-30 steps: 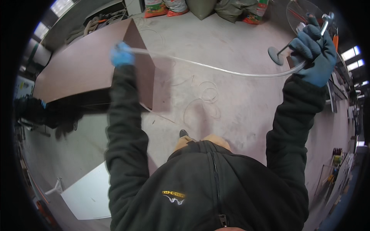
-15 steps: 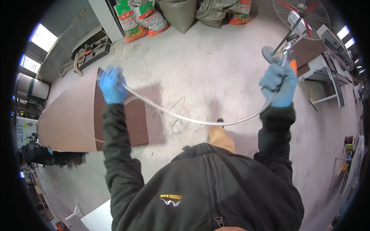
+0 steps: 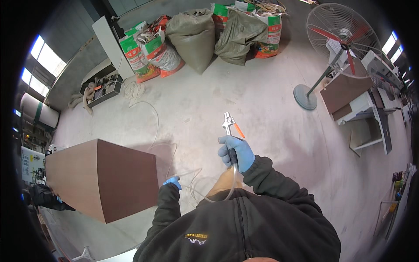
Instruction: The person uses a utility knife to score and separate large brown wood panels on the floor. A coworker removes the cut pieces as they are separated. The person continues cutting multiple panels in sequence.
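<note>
My right hand [image 3: 239, 152], in a blue glove, is closed around the black handle of a spray gun [image 3: 228, 123] with a silver head and an orange lever. Its head points up and away from me. A clear hose [image 3: 233, 185] leaves the bottom of the handle and loops down in front of my jacket toward the left. Low on the left, my gloved left hand [image 3: 173, 182] is closed where the hose meets it, though its fingers are partly hidden. Left of that hand stands a large brown box-like panel piece [image 3: 126, 179].
More hose [image 3: 157, 118] trails over the floor to a coil near an open case [image 3: 104, 89]. Stuffed sacks [image 3: 192, 39] line the far wall. At the right are a standing fan [image 3: 305, 97] with red blades and a brown board [image 3: 347, 91] beside white furniture.
Both hands have come down and closer to my body. The gun has moved left from the far right, and the hose stretched between my hands now hangs in a slack loop.
</note>
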Demonstrator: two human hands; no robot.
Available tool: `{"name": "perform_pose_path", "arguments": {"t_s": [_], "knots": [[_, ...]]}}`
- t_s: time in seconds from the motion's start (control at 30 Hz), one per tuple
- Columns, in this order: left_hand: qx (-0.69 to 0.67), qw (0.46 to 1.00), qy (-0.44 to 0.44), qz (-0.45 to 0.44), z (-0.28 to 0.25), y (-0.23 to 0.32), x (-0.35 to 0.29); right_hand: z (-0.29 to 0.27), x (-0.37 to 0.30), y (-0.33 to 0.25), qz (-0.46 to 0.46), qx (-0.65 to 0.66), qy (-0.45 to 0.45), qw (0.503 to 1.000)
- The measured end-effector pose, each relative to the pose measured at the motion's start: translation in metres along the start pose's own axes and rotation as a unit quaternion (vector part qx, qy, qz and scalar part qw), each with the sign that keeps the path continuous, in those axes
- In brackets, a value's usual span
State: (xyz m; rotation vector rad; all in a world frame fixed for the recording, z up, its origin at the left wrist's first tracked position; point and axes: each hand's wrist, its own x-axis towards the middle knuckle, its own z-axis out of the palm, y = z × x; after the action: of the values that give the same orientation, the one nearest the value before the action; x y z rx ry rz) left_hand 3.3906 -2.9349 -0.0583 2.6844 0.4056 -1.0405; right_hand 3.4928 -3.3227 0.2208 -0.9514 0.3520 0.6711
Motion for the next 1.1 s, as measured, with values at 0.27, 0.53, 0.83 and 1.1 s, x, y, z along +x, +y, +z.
{"name": "perform_pose_path", "arguments": {"t_s": [0.27, 0.53, 0.83, 1.1], "knots": [[-0.728, 0.641, 0.006, 0.243, -0.227, 0.271, 0.102, -0.014, 0.165, -0.163, -0.028, -0.070, -0.020, 0.997], [-0.788, 0.465, -0.232, 0.329, -0.436, 0.457, 0.156, -0.031, 0.320, -0.313, -0.068, -0.229, -0.146, 0.960], [-0.774, 0.563, -0.087, 0.278, -0.523, 0.575, 0.345, -0.098, 0.514, -0.471, -0.059, -0.509, -0.187, 0.838], [-0.743, 0.611, 0.077, 0.263, -0.640, 0.683, 0.451, -0.125, 0.645, -0.629, -0.176, -0.599, -0.200, 0.755]]}}
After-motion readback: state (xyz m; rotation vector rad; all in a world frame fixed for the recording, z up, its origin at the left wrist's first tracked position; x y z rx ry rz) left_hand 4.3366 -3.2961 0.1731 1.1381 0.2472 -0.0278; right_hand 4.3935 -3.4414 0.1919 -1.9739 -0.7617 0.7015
